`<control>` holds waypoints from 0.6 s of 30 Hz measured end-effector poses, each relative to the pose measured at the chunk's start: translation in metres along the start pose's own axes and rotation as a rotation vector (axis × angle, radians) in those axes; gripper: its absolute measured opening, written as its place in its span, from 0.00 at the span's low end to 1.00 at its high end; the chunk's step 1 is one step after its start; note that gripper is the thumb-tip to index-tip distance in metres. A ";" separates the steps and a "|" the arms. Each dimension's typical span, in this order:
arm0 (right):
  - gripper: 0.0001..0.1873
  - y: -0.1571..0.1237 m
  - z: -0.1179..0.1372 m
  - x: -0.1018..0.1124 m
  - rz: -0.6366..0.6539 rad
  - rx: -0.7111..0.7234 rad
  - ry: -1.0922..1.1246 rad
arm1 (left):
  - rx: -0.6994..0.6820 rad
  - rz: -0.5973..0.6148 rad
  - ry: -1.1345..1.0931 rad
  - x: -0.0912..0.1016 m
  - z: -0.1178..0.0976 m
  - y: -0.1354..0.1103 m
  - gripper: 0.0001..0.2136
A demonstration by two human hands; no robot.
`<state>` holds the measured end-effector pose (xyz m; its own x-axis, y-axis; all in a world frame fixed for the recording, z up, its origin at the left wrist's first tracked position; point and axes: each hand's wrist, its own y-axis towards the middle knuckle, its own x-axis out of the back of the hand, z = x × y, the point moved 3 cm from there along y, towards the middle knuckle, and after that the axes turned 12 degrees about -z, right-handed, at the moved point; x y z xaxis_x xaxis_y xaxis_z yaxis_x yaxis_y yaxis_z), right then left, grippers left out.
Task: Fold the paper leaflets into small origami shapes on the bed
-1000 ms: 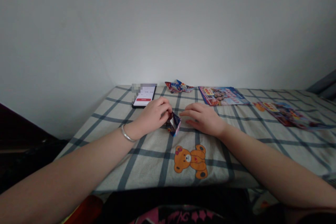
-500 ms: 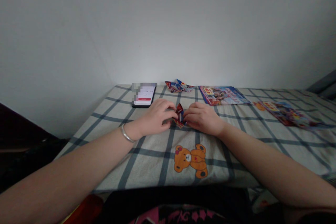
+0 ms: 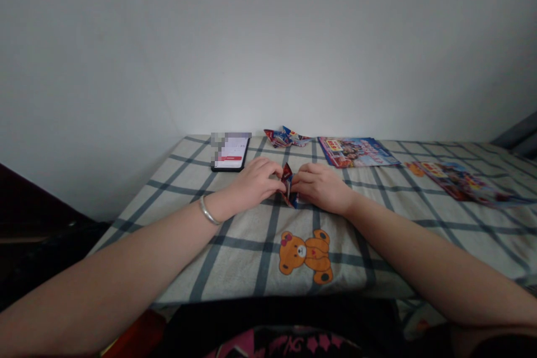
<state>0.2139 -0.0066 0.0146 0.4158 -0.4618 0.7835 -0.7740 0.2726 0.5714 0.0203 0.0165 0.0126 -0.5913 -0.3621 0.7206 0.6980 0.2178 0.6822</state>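
With narrow grip of left hand [image 3: 258, 183] and right hand [image 3: 322, 187], pinching folded paper [image 3: 289, 185], probably light and easily crushed, safest by creased edges.

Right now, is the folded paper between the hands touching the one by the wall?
Apart. The head view shows checked cloth between the near folded paper and the far folded paper.

A checked cloth [image 3: 235, 268] showed a printed bear [image 3: 298, 255]. On it lay a phone [image 3: 235, 151], folded paper [image 3: 286, 138] and colourful leaflets [image 3: 359, 153]
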 end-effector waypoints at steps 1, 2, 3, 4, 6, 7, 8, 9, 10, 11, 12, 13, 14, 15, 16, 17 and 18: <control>0.10 0.000 0.000 0.000 0.007 0.001 -0.008 | 0.000 -0.002 -0.006 0.000 0.000 0.000 0.06; 0.10 0.001 0.001 0.000 0.009 0.002 -0.017 | -0.004 -0.002 -0.012 0.000 -0.001 0.001 0.06; 0.09 0.001 0.001 0.000 0.004 0.001 -0.029 | -0.010 -0.001 -0.016 -0.001 -0.002 0.001 0.07; 0.09 0.001 0.002 0.000 -0.006 0.000 -0.041 | -0.018 -0.001 -0.017 -0.001 -0.003 0.001 0.07; 0.09 0.002 0.003 0.002 -0.027 -0.005 -0.058 | -0.028 -0.006 -0.011 -0.001 -0.004 0.002 0.07; 0.08 0.002 0.003 0.003 -0.033 -0.008 -0.064 | -0.029 -0.005 -0.006 -0.001 -0.005 0.002 0.07; 0.08 0.002 0.003 0.003 -0.033 -0.011 -0.069 | -0.026 -0.002 -0.002 -0.001 -0.005 0.002 0.07; 0.08 0.002 0.003 0.004 -0.028 -0.013 -0.073 | -0.023 0.001 -0.001 0.000 -0.006 0.002 0.07; 0.07 0.002 0.003 0.004 -0.022 -0.016 -0.076 | -0.020 0.004 -0.003 0.001 -0.006 0.002 0.07; 0.07 0.003 0.003 0.005 -0.017 -0.019 -0.078 | -0.017 0.008 -0.005 0.001 -0.006 0.002 0.07; 0.07 0.003 0.004 0.005 -0.015 -0.023 -0.076 | -0.017 0.012 -0.006 0.002 -0.007 0.002 0.07; 0.07 0.003 0.004 0.006 -0.012 -0.027 -0.071 | -0.018 0.017 -0.006 0.003 -0.007 0.003 0.07; 0.07 0.003 0.004 0.006 -0.009 -0.031 -0.064 | -0.019 0.024 -0.007 0.004 -0.007 0.003 0.07; 0.07 0.002 0.003 0.006 -0.006 -0.035 -0.057 | -0.018 0.032 -0.010 0.005 -0.007 0.003 0.06; 0.07 0.002 0.003 0.006 0.000 -0.038 -0.050 | -0.015 0.041 -0.016 0.005 -0.007 0.003 0.06; 0.07 0.002 0.003 0.005 0.006 -0.042 -0.044 | -0.010 0.047 -0.024 0.005 -0.007 0.003 0.06; 0.08 0.002 0.003 0.005 0.010 -0.047 -0.040 | -0.002 0.052 -0.031 0.006 -0.007 0.002 0.06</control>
<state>0.2132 -0.0113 0.0192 0.3880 -0.4921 0.7793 -0.7543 0.3164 0.5753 0.0216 0.0085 0.0173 -0.5662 -0.3216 0.7590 0.7293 0.2337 0.6431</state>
